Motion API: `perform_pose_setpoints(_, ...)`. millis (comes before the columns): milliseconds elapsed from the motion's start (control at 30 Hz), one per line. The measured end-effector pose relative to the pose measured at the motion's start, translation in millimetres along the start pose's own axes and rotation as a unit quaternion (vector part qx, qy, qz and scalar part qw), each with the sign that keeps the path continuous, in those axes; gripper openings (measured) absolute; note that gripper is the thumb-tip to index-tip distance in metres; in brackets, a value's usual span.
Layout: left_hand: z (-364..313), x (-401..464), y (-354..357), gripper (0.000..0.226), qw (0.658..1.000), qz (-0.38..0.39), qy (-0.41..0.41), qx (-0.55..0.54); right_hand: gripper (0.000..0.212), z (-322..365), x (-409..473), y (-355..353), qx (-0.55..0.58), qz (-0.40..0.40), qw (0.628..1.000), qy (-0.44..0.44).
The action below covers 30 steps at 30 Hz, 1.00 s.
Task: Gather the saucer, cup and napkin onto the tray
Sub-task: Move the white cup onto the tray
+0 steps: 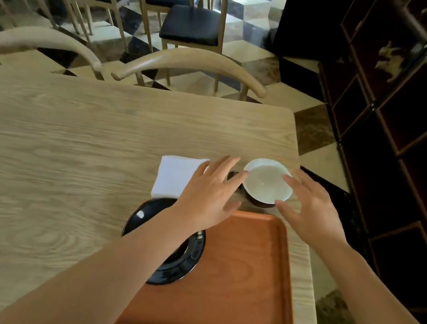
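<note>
Left grip: your left hand (210, 192) is spread open, fingers loose, hovering above the near right corner of the napkin, fingertips at the left rim of the cup; whether they touch it you cannot tell.
Right grip: your right hand (311, 209) is open too, fingers curved toward the cup's right side, holding nothing.
Cup: the cup (268, 183), white inside and dark outside, stands upright on the counter between your two hands, just beyond the tray's far edge.
Napkin: the napkin (175, 178), white and folded square, lies flat on the counter left of the cup, partly under your left hand.
Saucer: the saucer (191, 254), glossy black, sits half on the tray's left edge and half over the counter, under your left forearm.
Tray: the tray (249, 281), orange-brown wood with a raised rim, lies at the counter's near right corner.
Counter: the counter (51, 163) is pale wood grain, with chairs (191, 65) behind it.
</note>
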<state>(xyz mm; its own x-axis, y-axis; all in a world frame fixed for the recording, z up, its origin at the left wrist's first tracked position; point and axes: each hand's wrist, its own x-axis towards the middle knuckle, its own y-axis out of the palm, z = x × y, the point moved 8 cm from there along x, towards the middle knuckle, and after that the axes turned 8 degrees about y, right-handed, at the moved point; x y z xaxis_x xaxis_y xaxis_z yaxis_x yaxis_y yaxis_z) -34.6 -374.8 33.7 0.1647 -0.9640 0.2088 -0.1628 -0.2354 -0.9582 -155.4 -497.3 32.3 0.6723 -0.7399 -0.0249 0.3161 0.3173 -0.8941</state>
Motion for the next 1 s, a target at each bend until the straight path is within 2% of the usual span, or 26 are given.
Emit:
perform_pose_setpoints(167,2,23,40,0.063,0.993,0.110,-0.023,0.043,0.054,-4,9,22,-0.075,0.058,0.993,-0.067)
perform_pose_setpoints(233,3,27,48,0.060,0.991,0.120,-0.036,0.043,0.048,-7,11,26,-0.067,0.060,0.993,-0.075)
perform_pose_setpoints(400,5,32,45,0.048,0.997,0.038,-0.053,-0.036,0.032,-8,10,28,-0.049,-0.015,0.990,-0.132)
perform_pose_setpoints(567,2,29,39,0.047,0.996,-0.001,-0.056,-0.071,0.031,-4,5,24,-0.063,-0.058,0.980,-0.178)
perform_pose_setpoints(867,-15,-3,2,0.044,0.989,-0.086,-0.070,-0.093,0.030,6,-30,-3,-0.024,-0.105,0.974,-0.198)
perform_pose_setpoints(1000,-28,-29,-3,0.047,0.989,-0.094,-0.072,-0.091,0.030,10,-61,-8,-0.013,-0.122,0.967,-0.222)
